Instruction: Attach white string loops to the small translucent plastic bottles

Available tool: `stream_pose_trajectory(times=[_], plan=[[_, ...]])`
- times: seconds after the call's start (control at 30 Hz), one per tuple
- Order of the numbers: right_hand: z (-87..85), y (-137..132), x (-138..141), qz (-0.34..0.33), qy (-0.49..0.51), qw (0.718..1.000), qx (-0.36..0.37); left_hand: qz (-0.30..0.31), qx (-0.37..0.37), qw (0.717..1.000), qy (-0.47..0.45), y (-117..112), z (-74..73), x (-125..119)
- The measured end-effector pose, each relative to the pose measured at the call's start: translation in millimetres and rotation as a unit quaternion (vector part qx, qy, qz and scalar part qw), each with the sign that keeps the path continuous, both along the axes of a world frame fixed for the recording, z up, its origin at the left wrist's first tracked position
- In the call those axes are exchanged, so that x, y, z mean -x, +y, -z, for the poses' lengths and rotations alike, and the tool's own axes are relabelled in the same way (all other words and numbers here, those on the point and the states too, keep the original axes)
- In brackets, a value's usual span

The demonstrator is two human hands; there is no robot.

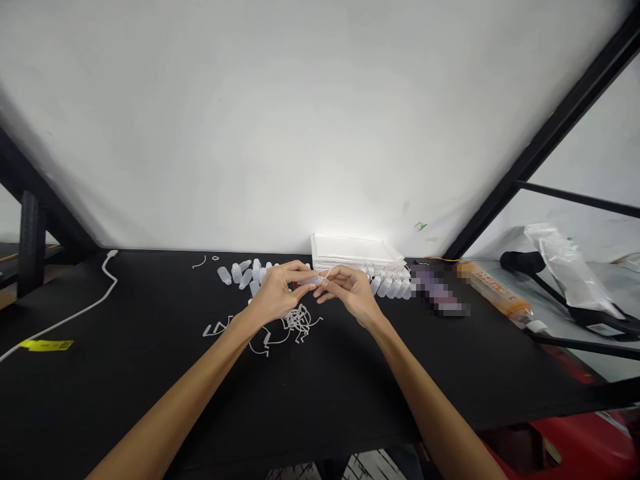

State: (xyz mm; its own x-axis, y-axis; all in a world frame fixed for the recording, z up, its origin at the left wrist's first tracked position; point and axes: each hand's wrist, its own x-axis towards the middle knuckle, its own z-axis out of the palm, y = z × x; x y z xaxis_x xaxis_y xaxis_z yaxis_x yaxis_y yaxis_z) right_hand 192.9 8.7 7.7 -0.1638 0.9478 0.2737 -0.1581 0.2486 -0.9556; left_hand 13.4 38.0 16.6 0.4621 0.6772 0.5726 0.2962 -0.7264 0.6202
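Observation:
My left hand (273, 295) and my right hand (350, 293) meet above the black table, their fingertips pinching a small translucent plastic bottle (311, 281) lying on its side between them. A thin white strand seems to run from the bottle's end into my right fingers. Below my hands lies a tangle of thin white plastic strands (300, 323). Several similar bottles (245, 275) lie loose behind my left hand, and more stand packed in a row (390, 287) behind my right hand.
A stack of white trays (350, 252) stands at the wall behind the bottles. To the right lie a pixelated object (437, 290) and an orange packaged tube (493, 293). A white cable (107, 280) and yellow tag (47, 345) lie at left. Black frame bars flank the table.

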Motion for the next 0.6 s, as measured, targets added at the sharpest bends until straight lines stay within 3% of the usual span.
stream_pose_trajectory(times=[0.6], plan=[[-7.1,-3.3,1.8,0.022,0.043,0.998,0.037,-0.017,-0.157,0.987,-0.008,-3.3,3.6,-4.7]])
